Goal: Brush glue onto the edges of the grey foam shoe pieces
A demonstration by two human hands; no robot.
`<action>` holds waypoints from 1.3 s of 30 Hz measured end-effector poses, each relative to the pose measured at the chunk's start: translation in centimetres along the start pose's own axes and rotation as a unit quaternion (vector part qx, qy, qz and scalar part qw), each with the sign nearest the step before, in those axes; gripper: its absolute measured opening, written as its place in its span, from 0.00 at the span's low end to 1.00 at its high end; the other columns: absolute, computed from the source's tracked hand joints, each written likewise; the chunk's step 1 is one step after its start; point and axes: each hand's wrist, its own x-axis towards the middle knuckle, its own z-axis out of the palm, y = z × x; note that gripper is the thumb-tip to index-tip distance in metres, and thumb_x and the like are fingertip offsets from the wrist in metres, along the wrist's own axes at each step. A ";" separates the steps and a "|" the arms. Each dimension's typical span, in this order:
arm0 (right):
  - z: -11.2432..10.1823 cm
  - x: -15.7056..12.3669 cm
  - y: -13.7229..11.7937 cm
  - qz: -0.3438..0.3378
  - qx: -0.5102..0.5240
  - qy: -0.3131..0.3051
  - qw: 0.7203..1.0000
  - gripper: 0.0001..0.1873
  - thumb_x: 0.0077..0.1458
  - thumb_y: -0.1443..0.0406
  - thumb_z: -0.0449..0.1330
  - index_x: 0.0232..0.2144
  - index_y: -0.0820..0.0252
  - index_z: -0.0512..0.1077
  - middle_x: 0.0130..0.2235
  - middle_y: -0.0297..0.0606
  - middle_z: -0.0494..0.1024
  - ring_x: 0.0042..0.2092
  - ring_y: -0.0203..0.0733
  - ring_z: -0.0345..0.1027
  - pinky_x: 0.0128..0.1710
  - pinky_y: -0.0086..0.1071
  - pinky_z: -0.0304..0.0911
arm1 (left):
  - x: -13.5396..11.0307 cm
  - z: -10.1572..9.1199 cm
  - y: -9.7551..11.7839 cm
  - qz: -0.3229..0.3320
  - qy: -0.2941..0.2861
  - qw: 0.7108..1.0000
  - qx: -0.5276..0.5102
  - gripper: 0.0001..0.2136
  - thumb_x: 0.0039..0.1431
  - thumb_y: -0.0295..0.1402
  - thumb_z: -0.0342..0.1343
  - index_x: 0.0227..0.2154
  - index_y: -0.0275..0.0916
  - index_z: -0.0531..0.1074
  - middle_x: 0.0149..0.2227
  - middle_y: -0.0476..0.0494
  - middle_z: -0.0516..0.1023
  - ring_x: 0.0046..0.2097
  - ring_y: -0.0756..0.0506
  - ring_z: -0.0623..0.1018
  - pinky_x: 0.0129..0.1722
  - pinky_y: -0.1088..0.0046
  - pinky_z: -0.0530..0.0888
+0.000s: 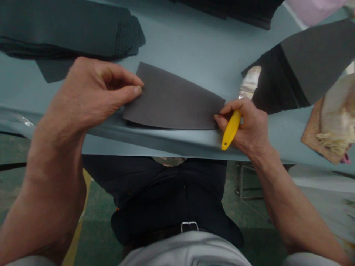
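A dark grey tapered sheet lies along the front of the table, its front edge slightly raised. My left hand pinches its left edge between thumb and index finger. At the opposite end, my right hand is closed, with thumb and index finger on the sheet's right corner. That same hand also grips a brush with a yellow handle, its whitish bristles pointing away from me. Whether the sheet is cloth or another material, I cannot tell.
Dark stacked pieces lie at the back left. More fanned dark pieces are on the right, near a glue-crusted container on a brown board. Another black pile sits at the back of the light blue table.
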 end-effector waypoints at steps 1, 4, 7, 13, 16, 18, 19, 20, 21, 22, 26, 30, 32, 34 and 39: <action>0.0 0.0 0.0 -0.007 0.005 0.002 1.000 0.08 0.57 0.67 0.67 0.36 0.51 0.72 0.32 0.30 0.77 0.29 0.37 0.68 0.32 0.33 0.66 | 0.0 0.0 -0.1 0.003 0.001 1.000 0.001 0.19 0.54 0.45 0.67 0.43 0.38 0.86 0.36 0.51 0.86 0.38 0.47 0.82 0.53 0.55 0.82; 0.0 0.0 0.0 -0.005 0.011 0.003 1.000 0.08 0.56 0.68 0.67 0.36 0.51 0.72 0.33 0.30 0.77 0.29 0.37 0.68 0.32 0.33 0.66 | 0.0 0.0 -0.4 0.009 0.007 1.000 0.007 0.18 0.52 0.45 0.68 0.42 0.40 0.87 0.35 0.50 0.87 0.36 0.48 0.81 0.48 0.60 0.82; 0.0 0.0 0.0 0.015 0.007 -0.002 1.000 0.08 0.57 0.66 0.67 0.37 0.50 0.72 0.33 0.31 0.77 0.29 0.38 0.68 0.31 0.34 0.66 | -0.1 0.0 -0.6 0.008 0.014 1.000 0.007 0.15 0.52 0.44 0.68 0.40 0.44 0.87 0.35 0.49 0.87 0.35 0.46 0.81 0.42 0.62 0.81; 0.0 -0.1 0.1 0.018 0.003 -0.004 1.000 0.07 0.58 0.66 0.67 0.37 0.50 0.72 0.33 0.31 0.78 0.29 0.39 0.68 0.32 0.34 0.66 | -0.4 0.0 -0.5 -0.001 0.016 1.000 0.021 0.14 0.52 0.44 0.69 0.40 0.45 0.87 0.35 0.50 0.87 0.36 0.44 0.83 0.43 0.62 0.82; 0.0 -0.1 0.1 0.025 0.004 -0.008 1.000 0.07 0.57 0.65 0.67 0.37 0.50 0.72 0.33 0.31 0.78 0.29 0.38 0.67 0.31 0.34 0.66 | -0.5 -0.1 -0.4 0.003 0.009 0.999 0.034 0.16 0.53 0.45 0.68 0.41 0.43 0.87 0.36 0.50 0.87 0.36 0.46 0.82 0.47 0.59 0.82; 0.0 -0.1 0.2 0.021 0.008 -0.007 1.000 0.08 0.57 0.66 0.67 0.38 0.50 0.72 0.33 0.30 0.78 0.29 0.38 0.67 0.31 0.34 0.65 | -0.6 -0.2 -0.2 0.005 0.003 0.999 0.047 0.18 0.54 0.46 0.68 0.43 0.40 0.86 0.36 0.51 0.87 0.37 0.47 0.82 0.50 0.59 0.82; 0.0 -0.1 0.2 0.016 0.012 -0.005 1.000 0.08 0.57 0.66 0.67 0.38 0.50 0.72 0.33 0.30 0.78 0.29 0.38 0.67 0.31 0.34 0.65 | -0.6 -0.3 -0.2 0.005 -0.002 0.999 0.053 0.19 0.54 0.46 0.68 0.44 0.38 0.86 0.36 0.51 0.87 0.37 0.47 0.82 0.51 0.59 0.81; 0.0 -0.1 0.2 0.011 0.016 -0.003 1.000 0.08 0.57 0.66 0.67 0.37 0.50 0.72 0.33 0.30 0.78 0.29 0.38 0.68 0.31 0.34 0.65 | -0.6 -0.3 -0.1 0.005 -0.002 0.998 0.056 0.20 0.55 0.46 0.67 0.44 0.38 0.86 0.36 0.51 0.87 0.38 0.47 0.82 0.52 0.60 0.81; 0.0 -0.1 0.2 0.008 0.019 0.000 1.000 0.08 0.57 0.66 0.67 0.37 0.50 0.72 0.33 0.30 0.78 0.29 0.38 0.68 0.31 0.34 0.65 | -0.6 -0.3 -0.1 0.004 -0.006 0.998 0.057 0.20 0.55 0.47 0.67 0.45 0.37 0.86 0.37 0.50 0.87 0.38 0.47 0.82 0.52 0.60 0.81; 0.0 -0.1 0.3 0.008 0.020 0.002 1.000 0.08 0.57 0.66 0.67 0.37 0.50 0.72 0.33 0.30 0.78 0.29 0.38 0.68 0.31 0.34 0.66 | -0.6 -0.4 -0.1 0.005 -0.004 0.999 0.054 0.20 0.55 0.47 0.67 0.44 0.37 0.86 0.37 0.49 0.87 0.38 0.46 0.83 0.52 0.59 0.81; 0.0 0.0 0.2 0.016 0.009 0.002 1.000 0.07 0.57 0.65 0.67 0.37 0.50 0.72 0.33 0.31 0.78 0.30 0.39 0.68 0.32 0.35 0.67 | -0.6 -0.3 -0.4 0.011 0.002 0.999 0.033 0.20 0.51 0.48 0.67 0.42 0.40 0.87 0.37 0.45 0.88 0.37 0.42 0.83 0.49 0.53 0.81; -0.1 0.1 0.2 -0.001 0.011 0.003 1.000 0.08 0.56 0.66 0.67 0.36 0.49 0.72 0.32 0.31 0.78 0.29 0.39 0.69 0.32 0.35 0.68 | -0.9 -0.4 -0.8 0.021 0.009 0.999 0.046 0.16 0.53 0.46 0.68 0.42 0.44 0.87 0.35 0.48 0.87 0.36 0.44 0.82 0.44 0.61 0.80; -0.1 0.1 0.2 0.000 0.010 0.003 1.000 0.08 0.56 0.66 0.67 0.36 0.49 0.72 0.33 0.31 0.79 0.29 0.39 0.69 0.32 0.35 0.68 | -1.1 -0.5 -0.9 0.032 0.006 0.998 0.060 0.15 0.56 0.45 0.67 0.43 0.46 0.87 0.35 0.49 0.86 0.36 0.45 0.81 0.43 0.64 0.79; -0.1 0.0 0.2 0.009 0.008 0.001 1.000 0.07 0.56 0.65 0.67 0.37 0.50 0.73 0.33 0.32 0.79 0.30 0.39 0.69 0.32 0.35 0.68 | -1.3 -0.6 -0.9 0.044 0.003 0.996 0.072 0.14 0.58 0.45 0.66 0.44 0.47 0.87 0.38 0.49 0.87 0.37 0.44 0.82 0.44 0.64 0.79; -0.1 0.0 0.2 0.017 0.002 -0.004 1.000 0.08 0.56 0.65 0.67 0.37 0.50 0.72 0.33 0.31 0.79 0.30 0.39 0.68 0.33 0.35 0.68 | -1.7 -0.4 -0.8 0.075 0.010 0.992 0.103 0.14 0.60 0.45 0.63 0.45 0.49 0.86 0.41 0.48 0.88 0.40 0.42 0.83 0.42 0.63 0.77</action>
